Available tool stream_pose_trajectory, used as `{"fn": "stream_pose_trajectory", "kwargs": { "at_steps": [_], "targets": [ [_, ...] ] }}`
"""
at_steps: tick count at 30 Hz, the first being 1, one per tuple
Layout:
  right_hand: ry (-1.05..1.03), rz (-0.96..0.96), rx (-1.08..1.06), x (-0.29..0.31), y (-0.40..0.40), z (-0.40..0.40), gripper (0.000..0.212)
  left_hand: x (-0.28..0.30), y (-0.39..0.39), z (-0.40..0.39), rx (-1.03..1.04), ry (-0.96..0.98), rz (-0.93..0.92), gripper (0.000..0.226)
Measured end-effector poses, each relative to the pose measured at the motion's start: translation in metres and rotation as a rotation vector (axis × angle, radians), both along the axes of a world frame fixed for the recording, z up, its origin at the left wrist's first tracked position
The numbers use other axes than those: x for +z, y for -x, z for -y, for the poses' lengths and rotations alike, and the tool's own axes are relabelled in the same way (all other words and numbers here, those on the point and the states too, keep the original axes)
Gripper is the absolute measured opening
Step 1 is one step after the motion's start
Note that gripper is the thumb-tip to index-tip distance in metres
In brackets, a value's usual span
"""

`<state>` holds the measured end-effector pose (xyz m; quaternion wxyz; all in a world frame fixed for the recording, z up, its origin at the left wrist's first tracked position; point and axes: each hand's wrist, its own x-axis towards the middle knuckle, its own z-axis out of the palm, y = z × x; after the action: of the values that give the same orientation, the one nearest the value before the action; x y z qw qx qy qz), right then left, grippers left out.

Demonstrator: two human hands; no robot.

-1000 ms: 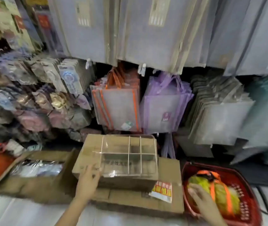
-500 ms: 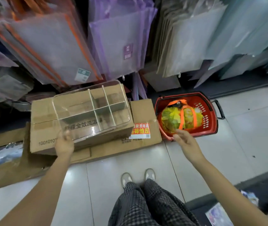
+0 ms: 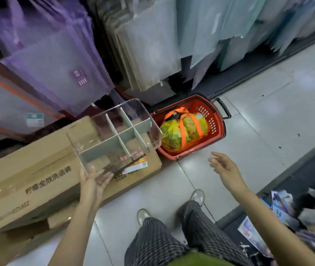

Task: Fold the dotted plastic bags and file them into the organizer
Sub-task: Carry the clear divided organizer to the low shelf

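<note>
Closest in, the person stands on pale floor tiles in checked grey trousers (image 3: 164, 239) and light shoes. Their left hand (image 3: 93, 181) grips the near edge of a clear acrylic organizer with white dividers (image 3: 118, 137), holding it tilted above a large brown cardboard box printed with dark characters (image 3: 28, 179). The right hand (image 3: 223, 167) hangs free over the tiles, fingers loosely spread, holding nothing. Just beyond it sits a red plastic shopping basket (image 3: 216, 116) holding a yellow-green bundle strapped in orange (image 3: 181, 131). Behind, purple mesh bags (image 3: 56, 70) and grey ones (image 3: 149, 47) hang in rows.
</note>
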<state>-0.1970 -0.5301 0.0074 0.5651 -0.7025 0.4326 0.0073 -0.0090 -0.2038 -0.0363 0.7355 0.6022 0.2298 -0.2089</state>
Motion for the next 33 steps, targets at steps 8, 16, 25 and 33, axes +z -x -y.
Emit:
{"fn": "stream_pose_trajectory", "kwargs": {
  "at_steps": [8,16,25,33],
  "targets": [
    [0.044,0.053,-0.208,0.009,0.096,0.166,0.023,0.03,0.054,0.224,-0.217,0.108,0.026,0.042],
    [0.064,0.036,-0.554,0.013,0.169,0.314,0.023,0.043,0.064,0.445,-0.51,0.182,0.035,0.024],
    [0.095,0.086,-0.785,0.008,0.155,0.514,0.019,0.03,0.013,0.708,-0.739,0.13,0.027,0.023],
    [0.09,0.023,-0.901,0.029,0.137,0.68,0.026,0.053,-0.028,0.96,-0.878,0.122,0.035,0.023]
  ]
}}
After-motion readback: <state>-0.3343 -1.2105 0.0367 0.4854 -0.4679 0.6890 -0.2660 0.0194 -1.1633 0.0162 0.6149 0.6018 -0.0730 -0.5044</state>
